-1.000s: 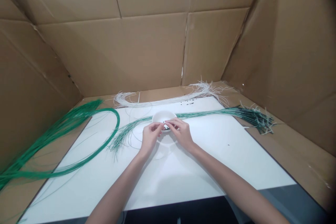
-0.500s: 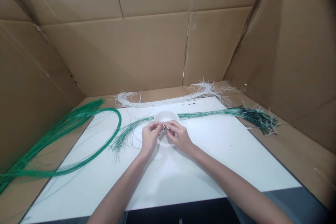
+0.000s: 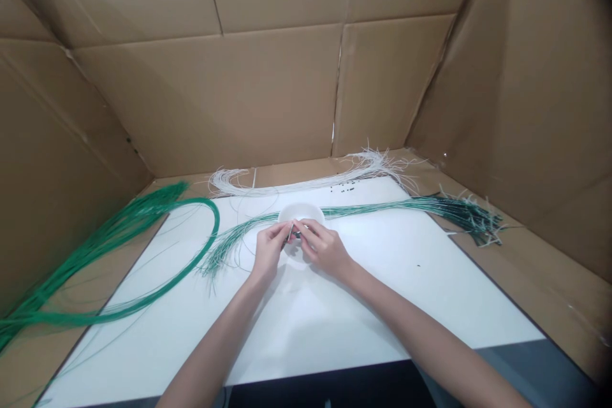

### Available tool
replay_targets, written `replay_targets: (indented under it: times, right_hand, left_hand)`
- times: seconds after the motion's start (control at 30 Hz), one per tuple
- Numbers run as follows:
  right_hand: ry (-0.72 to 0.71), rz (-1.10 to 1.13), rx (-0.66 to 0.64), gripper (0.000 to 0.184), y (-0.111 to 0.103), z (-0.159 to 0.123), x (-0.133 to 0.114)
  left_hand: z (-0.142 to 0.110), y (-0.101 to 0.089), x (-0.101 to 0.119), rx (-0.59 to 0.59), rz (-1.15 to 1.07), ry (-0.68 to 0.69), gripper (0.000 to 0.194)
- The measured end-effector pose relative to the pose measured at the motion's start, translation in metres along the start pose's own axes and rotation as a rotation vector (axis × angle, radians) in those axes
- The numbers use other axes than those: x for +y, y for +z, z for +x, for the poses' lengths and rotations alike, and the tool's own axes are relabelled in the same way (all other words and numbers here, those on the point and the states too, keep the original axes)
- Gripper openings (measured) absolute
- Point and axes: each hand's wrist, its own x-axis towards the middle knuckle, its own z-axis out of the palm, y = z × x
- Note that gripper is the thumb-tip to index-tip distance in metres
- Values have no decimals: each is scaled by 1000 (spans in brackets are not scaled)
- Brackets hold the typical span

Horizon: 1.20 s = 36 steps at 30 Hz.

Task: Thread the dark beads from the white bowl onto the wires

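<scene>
The left hand and right hand are both curled closed, fingertips pinched together just above the front of a small round white bowl. Between them, a thin pale strand tilts upright along its length, closer to the left hand's fingers, with a tiny dark bead nearer the right hand; the grip itself is too small to read exactly. A long bundle of thin green wires passes just behind the bowl, while a smooth white board spreads toward its near edge in front of the hands
</scene>
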Motion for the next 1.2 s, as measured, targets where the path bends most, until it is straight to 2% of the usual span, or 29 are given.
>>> replay_targets:
  times: [0.1, 0.2, 0.37, 0.47, 0.57, 0.77, 0.97, 1.1, 1.2]
  right_hand:
    - [8, -18, -9, 41, 1, 0, 1]
    - [67, 79, 0, 38, -1, 1, -2]
    - [364, 474, 85, 25, -10, 10, -12]
    - [512, 591, 144, 19, -14, 14, -15]
    - [585, 678, 152, 19, -14, 14, -14]
    - [730, 857, 68, 20, -18, 18, -8]
    - [744, 972, -64, 21, -25, 24, -1]
    - [668, 973, -122, 21, -23, 22, 4]
    - [597, 900, -106, 19, -22, 20, 6]
  left_hand:
    - [1, 0, -1, 5, -70, -59, 28]
    - [3, 0, -1, -3, -144, -99, 27]
    - [4, -1, -2, -38, -130, -135, 33]
    - [3, -1, -3, -36, -16, -68, 35]
    - [0, -2, -1, -37, 112, 46, 31]
    - [-3, -4, 5, -30, 191, 144, 41]
    - [-2, -7, 2, -94, 284, 205, 37]
    - [-1, -8, 0, -113, 310, 226, 34]
    - [0, -8, 1, -135, 315, 220, 33]
